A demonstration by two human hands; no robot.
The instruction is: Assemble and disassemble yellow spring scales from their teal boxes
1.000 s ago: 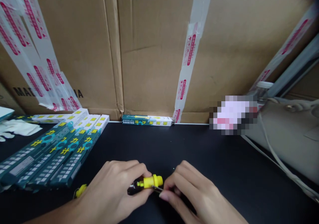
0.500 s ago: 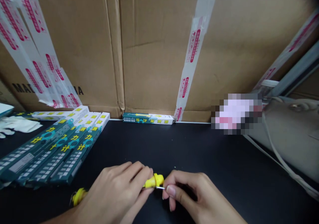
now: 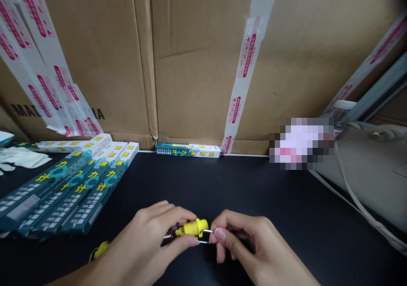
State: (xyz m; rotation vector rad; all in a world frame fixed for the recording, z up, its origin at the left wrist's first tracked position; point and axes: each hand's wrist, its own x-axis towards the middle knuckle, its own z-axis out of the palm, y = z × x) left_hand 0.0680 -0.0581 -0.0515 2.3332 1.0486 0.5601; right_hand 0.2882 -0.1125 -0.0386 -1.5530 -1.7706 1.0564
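Note:
My left hand [image 3: 155, 235] is closed around a tubular spring scale [image 3: 191, 228] with a clear barrel and yellow end fittings. One yellow end [image 3: 101, 248] with a wire loop pokes out beyond my left wrist; my palm covers much of the barrel. At the other end, a bent metal wire hook [image 3: 206, 231] reaches from the yellow cap to my right hand [image 3: 238, 239], whose thumb and forefinger pinch it. A second stretch of wire shows just below. Whether the wire is seated in the cap I cannot tell.
Several green-and-white boxes [image 3: 92, 184] lie side by side at left, near a white glove [image 3: 25, 158]. Another such box [image 3: 187, 150] rests against the large cardboard carton [image 3: 197, 65]. A pale cable [image 3: 356, 197] and a blurred-out object [image 3: 300, 142] are at right.
My left fingers have opened up somewhat, exposing more of the yellow end and barrel. The wire in my right fingers now shows two strands instead of one.

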